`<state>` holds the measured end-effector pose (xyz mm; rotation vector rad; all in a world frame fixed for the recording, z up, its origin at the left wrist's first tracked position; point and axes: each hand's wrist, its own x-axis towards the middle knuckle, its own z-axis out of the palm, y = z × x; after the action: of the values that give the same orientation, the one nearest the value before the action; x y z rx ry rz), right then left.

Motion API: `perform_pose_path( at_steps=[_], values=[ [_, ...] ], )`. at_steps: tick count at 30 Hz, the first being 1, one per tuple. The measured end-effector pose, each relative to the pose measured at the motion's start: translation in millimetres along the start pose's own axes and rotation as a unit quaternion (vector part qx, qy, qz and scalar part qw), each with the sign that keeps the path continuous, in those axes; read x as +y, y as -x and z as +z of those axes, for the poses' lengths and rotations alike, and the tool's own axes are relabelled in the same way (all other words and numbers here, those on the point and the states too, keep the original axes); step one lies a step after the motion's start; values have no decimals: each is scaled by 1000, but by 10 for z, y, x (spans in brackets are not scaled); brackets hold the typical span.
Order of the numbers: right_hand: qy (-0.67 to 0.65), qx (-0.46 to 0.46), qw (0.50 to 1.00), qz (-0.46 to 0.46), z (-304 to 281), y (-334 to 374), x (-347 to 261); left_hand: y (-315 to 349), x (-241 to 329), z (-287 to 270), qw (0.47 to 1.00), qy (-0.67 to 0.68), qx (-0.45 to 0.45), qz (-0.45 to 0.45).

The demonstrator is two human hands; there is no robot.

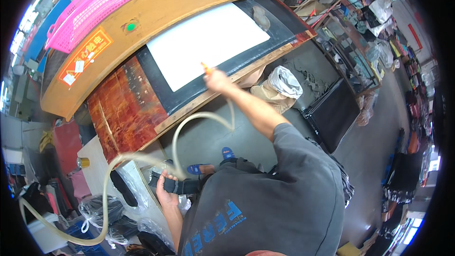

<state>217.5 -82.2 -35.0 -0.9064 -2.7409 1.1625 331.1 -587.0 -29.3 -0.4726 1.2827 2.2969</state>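
My right hand [218,80] is closed round a small orange-tipped tool [205,68], which looks like an air blow gun. Its tip points over the white sheet [208,40] on the machine's dark bed. A pale flexible hose [176,137] hangs below that hand and loops away to the lower left. Down at my left side, my left hand [167,188] is closed on a dark folded piece of fabric [182,187]. Its fingers are partly hidden, and the hose passes close by them.
A yellow machine beam [156,12] with green buttons spans the far side, carrying a pink basket [90,12]. The reddish worn tabletop [125,109] lies left of the sheet. A lined sack [284,83] stands below the bed's front edge. Plastic-wrapped bundles [102,208] lie lower left.
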Motion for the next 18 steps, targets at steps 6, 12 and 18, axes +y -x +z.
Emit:
perform_pose_path(
  at_steps=[6, 12, 18],
  values=[
    [-84, 218, 957, 171, -858, -632, 1091, 381, -124, 204, 997, 42, -63, 16],
    [-64, 202, 972, 103, -630, -1079, 990, 470, -265, 430, 999, 9, -52, -7],
    [-102, 129, 973, 160, -1304, -1063, 1132, 519, -298, 694, 997, -19, -71, -7]
  ],
)
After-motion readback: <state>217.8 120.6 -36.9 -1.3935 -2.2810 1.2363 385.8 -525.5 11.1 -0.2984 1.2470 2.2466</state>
